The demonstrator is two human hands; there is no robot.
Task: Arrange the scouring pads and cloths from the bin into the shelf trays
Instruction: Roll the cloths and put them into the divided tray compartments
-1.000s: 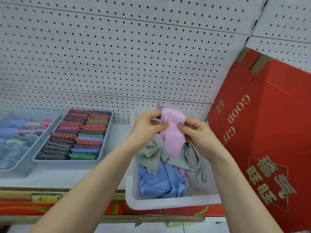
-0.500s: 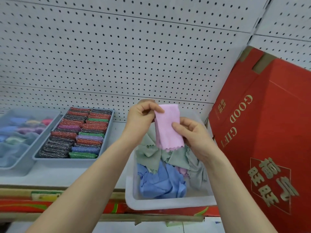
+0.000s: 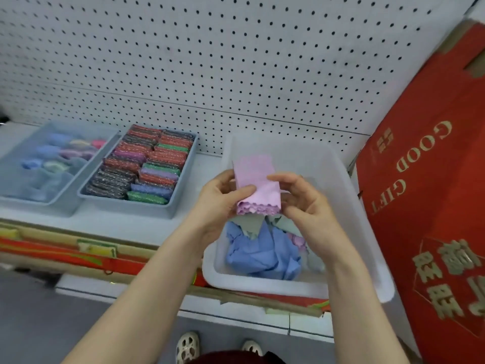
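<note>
I have the folded pink scallop-edged cloth (image 3: 256,189) pinched between both hands above the white plastic bin (image 3: 367,232), left hand (image 3: 223,198) gripping its left edge and right hand (image 3: 301,200) its right. My worry is that the fold springs open if either grip slackens on the way to the grey cloth tray (image 3: 15,203) at far left, beyond the tray of glittery scouring pads (image 3: 178,203); a loose cloth could drop among the crumpled blue cloth (image 3: 259,253) below.

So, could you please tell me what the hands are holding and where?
A folded pink cloth, pinched at its two long side edges by the left hand and right hand.
</note>
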